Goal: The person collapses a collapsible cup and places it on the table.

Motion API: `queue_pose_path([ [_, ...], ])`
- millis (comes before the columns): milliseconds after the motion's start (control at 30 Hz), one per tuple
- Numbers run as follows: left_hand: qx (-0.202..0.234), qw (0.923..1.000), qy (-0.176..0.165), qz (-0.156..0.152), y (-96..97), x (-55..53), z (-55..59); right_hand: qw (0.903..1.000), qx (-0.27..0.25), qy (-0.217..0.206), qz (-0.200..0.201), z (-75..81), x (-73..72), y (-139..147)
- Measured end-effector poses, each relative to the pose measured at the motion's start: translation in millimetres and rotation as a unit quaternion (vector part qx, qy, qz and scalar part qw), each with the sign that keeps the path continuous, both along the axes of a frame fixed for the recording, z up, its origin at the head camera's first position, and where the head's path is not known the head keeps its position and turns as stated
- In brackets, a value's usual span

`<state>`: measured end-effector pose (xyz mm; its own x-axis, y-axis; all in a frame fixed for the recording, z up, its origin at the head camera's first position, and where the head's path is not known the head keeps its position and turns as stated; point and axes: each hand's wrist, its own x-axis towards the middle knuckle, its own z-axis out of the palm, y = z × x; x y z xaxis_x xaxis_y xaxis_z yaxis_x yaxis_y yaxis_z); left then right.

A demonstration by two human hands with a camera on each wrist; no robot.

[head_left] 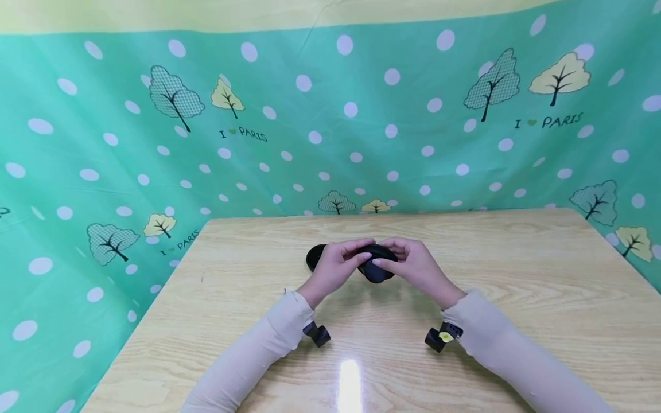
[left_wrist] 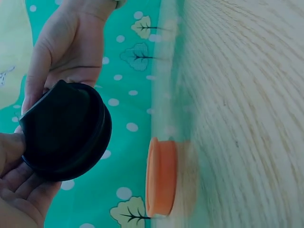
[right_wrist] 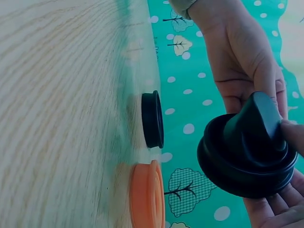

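Both hands hold one round black lid-like piece (head_left: 376,272) above the middle of the table. It has a stepped rim and a raised wedge-shaped grip, seen best on the black piece (right_wrist: 259,152) in the right wrist view. My left hand (head_left: 334,265) grips it from the left, thumb on the near side. From the right, my right hand (head_left: 417,269) grips it, thumb and fingers on opposite sides. A second round black piece (head_left: 314,256) rests on the table, partly hidden by my left hand. An orange round piece (left_wrist: 162,178) stands on the table, hidden in the head view.
The light wood-grain table (head_left: 248,275) spreads out on all sides of the hands. A green dotted cloth with printed trees (head_left: 289,115) hangs behind it and to its left. Each wrist bears a small black camera (head_left: 321,335).
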<state>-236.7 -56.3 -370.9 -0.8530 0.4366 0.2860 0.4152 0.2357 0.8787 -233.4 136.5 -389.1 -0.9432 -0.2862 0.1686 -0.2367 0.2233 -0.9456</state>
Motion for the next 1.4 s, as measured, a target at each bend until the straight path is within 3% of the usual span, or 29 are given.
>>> queue_pose_path([
  [167,0.006,1.0000,-0.001,0.006,-0.3,-11.6,-18.4,0.9999,0.000,0.006,0.013,0.3,-0.4,0.0],
  [233,0.015,0.9999,-0.008,0.004,-0.5,-13.0,-20.8,0.9999,-0.002,0.006,0.014,-0.2,-0.1,0.3],
  [467,0.066,0.9970,-0.040,0.000,-1.8,-13.3,-17.4,0.9994,-0.034,0.006,0.000,0.0,1.2,0.4],
  [667,0.070,0.9949,-0.072,0.001,-3.1,-12.1,-13.7,0.9980,-0.055,0.015,-0.030,1.9,1.2,0.5],
  [867,0.090,0.9899,-0.108,-0.018,-3.9,-11.7,-13.9,0.9932,-0.108,0.009,-0.042,0.6,1.0,1.7],
  [1133,0.091,0.9917,-0.091,-0.003,-1.0,-12.3,-16.4,0.9925,-0.114,0.017,-0.040,-0.4,0.5,1.7],
  [1400,0.076,0.9968,-0.011,0.024,2.7,-11.5,-19.5,0.9922,-0.112,0.031,-0.044,-2.1,-0.2,2.3],
])
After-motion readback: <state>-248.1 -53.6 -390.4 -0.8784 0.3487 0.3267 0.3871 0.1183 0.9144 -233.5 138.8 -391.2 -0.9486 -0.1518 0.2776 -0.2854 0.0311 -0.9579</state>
